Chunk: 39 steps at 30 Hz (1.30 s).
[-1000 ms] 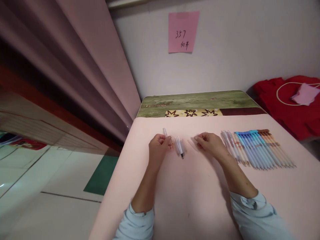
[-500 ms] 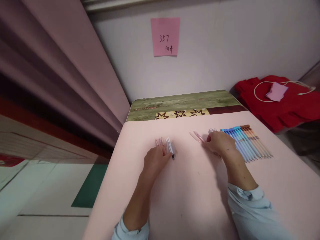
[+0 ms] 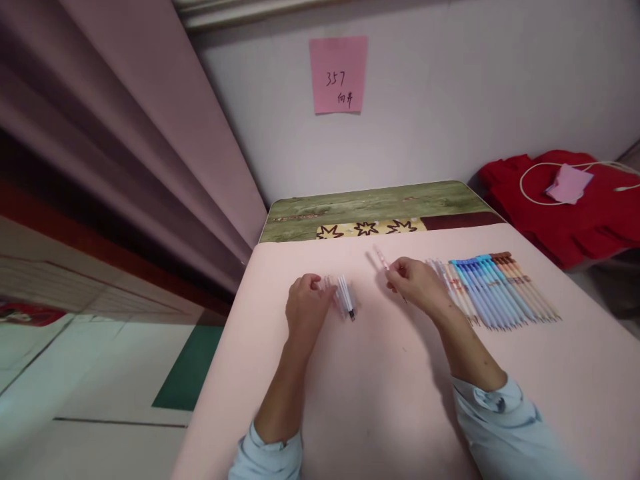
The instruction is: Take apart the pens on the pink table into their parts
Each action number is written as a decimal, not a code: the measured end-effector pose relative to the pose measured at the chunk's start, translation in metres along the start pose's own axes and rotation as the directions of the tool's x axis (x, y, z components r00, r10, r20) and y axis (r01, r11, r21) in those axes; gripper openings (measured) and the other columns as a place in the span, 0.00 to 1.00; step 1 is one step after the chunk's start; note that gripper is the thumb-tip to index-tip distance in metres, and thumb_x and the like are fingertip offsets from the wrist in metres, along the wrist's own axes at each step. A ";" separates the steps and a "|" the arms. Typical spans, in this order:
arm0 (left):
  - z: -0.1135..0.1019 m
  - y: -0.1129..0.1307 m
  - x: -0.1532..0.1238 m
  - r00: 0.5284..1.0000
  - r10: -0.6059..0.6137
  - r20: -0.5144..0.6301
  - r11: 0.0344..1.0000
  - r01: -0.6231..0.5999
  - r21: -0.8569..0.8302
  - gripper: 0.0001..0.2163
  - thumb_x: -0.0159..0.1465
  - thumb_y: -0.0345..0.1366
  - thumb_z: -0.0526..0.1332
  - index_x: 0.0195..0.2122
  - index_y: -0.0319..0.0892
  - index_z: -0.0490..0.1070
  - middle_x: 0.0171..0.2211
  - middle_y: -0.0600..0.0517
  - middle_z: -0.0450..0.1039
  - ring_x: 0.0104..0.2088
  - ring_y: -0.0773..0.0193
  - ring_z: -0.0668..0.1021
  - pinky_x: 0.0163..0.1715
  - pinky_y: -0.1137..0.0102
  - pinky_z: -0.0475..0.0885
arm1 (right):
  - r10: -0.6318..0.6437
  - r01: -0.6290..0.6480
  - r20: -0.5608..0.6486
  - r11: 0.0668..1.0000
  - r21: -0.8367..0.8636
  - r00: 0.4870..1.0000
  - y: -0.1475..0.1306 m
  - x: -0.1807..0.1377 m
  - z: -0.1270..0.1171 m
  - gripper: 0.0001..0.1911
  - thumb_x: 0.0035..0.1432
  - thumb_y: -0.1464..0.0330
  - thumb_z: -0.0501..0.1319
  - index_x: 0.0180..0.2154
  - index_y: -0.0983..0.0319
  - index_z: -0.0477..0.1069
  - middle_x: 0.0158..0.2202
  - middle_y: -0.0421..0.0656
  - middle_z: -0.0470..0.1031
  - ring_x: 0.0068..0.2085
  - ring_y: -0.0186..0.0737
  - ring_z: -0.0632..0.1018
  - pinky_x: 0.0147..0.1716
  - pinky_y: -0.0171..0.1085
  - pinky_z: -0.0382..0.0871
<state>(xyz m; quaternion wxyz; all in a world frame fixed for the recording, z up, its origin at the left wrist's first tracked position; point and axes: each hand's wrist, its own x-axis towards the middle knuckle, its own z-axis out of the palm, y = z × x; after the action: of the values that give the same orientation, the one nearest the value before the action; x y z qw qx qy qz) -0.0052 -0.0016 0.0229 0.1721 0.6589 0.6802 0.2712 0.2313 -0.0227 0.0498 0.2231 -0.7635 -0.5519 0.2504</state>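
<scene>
My right hand [image 3: 413, 283] pinches a slim pen [image 3: 381, 257] with a pinkish-white patterned barrel, tilted above the table between the two groups of pens. My left hand [image 3: 309, 303] is beside a small bunch of clear and white pens [image 3: 346, 297], thumb at its left edge and fingers apart; blur hides how firmly it touches them. To the right, several pens lie side by side in a slanted row: whitish and pink ones [image 3: 456, 287], blue ones [image 3: 487, 293] and brown-topped orange ones [image 3: 523, 287].
The pens lie on a pale pink table cover [image 3: 380, 400]. Behind it are a green wood-patterned strip [image 3: 370, 200] and a wall with a pink note [image 3: 339, 75]. Red cloth [image 3: 530, 230] with a white cable and pink paper pad [image 3: 569, 185] is at right; a curtain [image 3: 165, 113] hangs left.
My right hand has moved left, away from the row, with the pink-white pen lifted in its fingers. My left hand has turned slightly and its fingers have spread beside the bunch.
</scene>
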 end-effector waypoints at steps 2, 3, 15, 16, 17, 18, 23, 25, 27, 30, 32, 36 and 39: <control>0.005 -0.001 0.000 0.999 0.043 0.018 0.996 -0.044 0.077 0.19 0.52 0.43 0.68 0.43 0.43 0.72 0.44 0.46 0.73 0.46 0.53 0.73 0.46 0.63 0.66 | -0.022 0.021 0.052 1.000 0.023 0.998 -0.001 0.000 0.010 0.09 0.54 0.62 0.58 0.27 0.59 0.71 0.26 0.41 0.77 0.27 0.37 0.74 0.25 0.34 0.56; 0.008 -0.002 0.000 0.998 0.050 0.039 0.993 -0.053 0.103 0.21 0.51 0.43 0.69 0.44 0.42 0.71 0.45 0.45 0.72 0.48 0.51 0.72 0.48 0.61 0.66 | -0.029 0.028 0.066 0.999 0.027 0.997 -0.001 0.001 0.014 0.09 0.54 0.63 0.58 0.26 0.60 0.70 0.25 0.41 0.77 0.26 0.37 0.73 0.25 0.34 0.56; 0.007 0.003 -0.004 0.997 0.026 -0.076 0.932 -0.051 -0.359 0.16 0.57 0.44 0.66 0.44 0.42 0.74 0.40 0.46 0.74 0.42 0.56 0.75 0.45 0.62 0.69 | -0.192 -0.318 0.465 0.509 0.800 0.864 -0.033 -0.015 0.048 0.14 0.53 0.59 0.65 0.31 0.64 0.71 0.26 0.43 0.76 0.22 0.31 0.71 0.21 0.31 0.61; 0.006 0.007 -0.006 1.000 0.018 0.001 0.853 -0.015 -0.522 0.15 0.59 0.45 0.64 0.44 0.42 0.75 0.39 0.46 0.75 0.39 0.58 0.76 0.42 0.63 0.70 | -0.220 -0.346 0.484 0.462 0.816 0.847 -0.035 -0.017 0.050 0.15 0.52 0.58 0.66 0.32 0.64 0.71 0.26 0.42 0.76 0.22 0.30 0.71 0.21 0.30 0.62; 0.005 0.010 -0.007 0.993 0.027 0.115 0.735 0.058 -0.675 0.16 0.60 0.45 0.63 0.44 0.42 0.76 0.38 0.47 0.76 0.37 0.60 0.76 0.40 0.64 0.71 | -0.241 -0.376 0.503 0.423 0.824 0.830 -0.037 -0.019 0.052 0.16 0.51 0.57 0.67 0.33 0.64 0.72 0.26 0.42 0.76 0.22 0.30 0.71 0.21 0.30 0.62; 0.004 0.012 -0.009 0.973 0.047 0.224 0.602 0.151 -0.784 0.16 0.60 0.45 0.63 0.45 0.41 0.76 0.39 0.47 0.77 0.35 0.61 0.76 0.39 0.65 0.71 | -0.260 -0.407 0.523 0.391 0.826 0.812 -0.038 -0.021 0.053 0.17 0.51 0.57 0.68 0.33 0.64 0.72 0.26 0.41 0.75 0.22 0.29 0.72 0.22 0.30 0.63; 0.001 0.018 -0.011 0.891 0.026 0.453 0.159 0.444 -0.882 0.15 0.55 0.40 0.70 0.41 0.39 0.77 0.39 0.45 0.79 0.30 0.66 0.78 0.34 0.69 0.72 | -0.367 -0.468 0.597 0.385 0.796 0.714 -0.039 -0.028 0.053 0.19 0.54 0.54 0.66 0.33 0.65 0.73 0.25 0.41 0.75 0.23 0.30 0.73 0.23 0.30 0.66; 0.000 0.019 -0.011 0.880 -0.017 0.475 0.106 0.474 -0.874 0.14 0.52 0.38 0.72 0.38 0.39 0.77 0.36 0.46 0.79 0.29 0.65 0.78 0.31 0.70 0.72 | -0.394 -0.472 0.626 0.422 0.774 0.673 -0.039 -0.028 0.053 0.21 0.55 0.51 0.65 0.32 0.65 0.73 0.25 0.42 0.75 0.23 0.31 0.73 0.23 0.31 0.67; -0.001 0.020 -0.011 0.884 -0.040 0.465 0.100 0.467 -0.879 0.13 0.52 0.38 0.72 0.36 0.38 0.76 0.33 0.46 0.79 0.28 0.66 0.78 0.29 0.72 0.71 | -0.389 -0.443 0.619 0.453 0.774 0.682 -0.038 -0.028 0.055 0.22 0.53 0.51 0.66 0.33 0.65 0.74 0.25 0.42 0.75 0.24 0.31 0.74 0.25 0.31 0.67; -0.001 0.022 -0.011 0.906 -0.055 0.419 0.105 0.422 -0.900 0.13 0.50 0.37 0.73 0.34 0.37 0.76 0.30 0.48 0.79 0.28 0.67 0.78 0.31 0.72 0.71 | -0.353 -0.314 0.521 0.499 0.807 0.777 -0.038 -0.028 0.059 0.21 0.45 0.54 0.72 0.31 0.65 0.72 0.26 0.40 0.75 0.25 0.30 0.73 0.27 0.31 0.67; 0.000 0.022 -0.011 0.912 -0.062 0.405 0.089 0.409 -0.908 0.13 0.50 0.37 0.73 0.34 0.37 0.75 0.30 0.48 0.79 0.29 0.66 0.78 0.34 0.70 0.72 | -0.325 -0.241 0.456 0.527 0.815 0.829 -0.039 -0.028 0.059 0.22 0.41 0.56 0.75 0.30 0.64 0.71 0.25 0.39 0.74 0.25 0.30 0.73 0.28 0.32 0.67; 0.001 0.022 -0.010 0.920 -0.064 0.388 0.050 0.391 -0.919 0.14 0.51 0.38 0.73 0.35 0.38 0.75 0.32 0.49 0.79 0.30 0.66 0.78 0.33 0.70 0.71 | -0.293 -0.262 0.512 0.599 0.756 0.808 -0.041 -0.029 0.054 0.26 0.52 0.46 0.64 0.35 0.64 0.72 0.23 0.39 0.73 0.22 0.31 0.72 0.24 0.33 0.65; 0.002 0.021 -0.009 0.918 -0.066 0.390 0.048 0.393 -0.918 0.14 0.52 0.38 0.72 0.36 0.38 0.74 0.34 0.48 0.79 0.31 0.66 0.78 0.32 0.71 0.71 | -0.309 -0.287 0.539 0.589 0.755 0.783 -0.041 -0.029 0.050 0.28 0.54 0.44 0.60 0.33 0.65 0.73 0.23 0.40 0.73 0.22 0.31 0.71 0.24 0.33 0.65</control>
<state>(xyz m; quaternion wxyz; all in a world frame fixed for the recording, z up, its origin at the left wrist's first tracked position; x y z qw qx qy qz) 0.0137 -0.0109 0.0330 0.6915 0.2781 0.3885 0.5419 0.1624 -0.0349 0.0405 0.3509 -0.4452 -0.4222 0.7074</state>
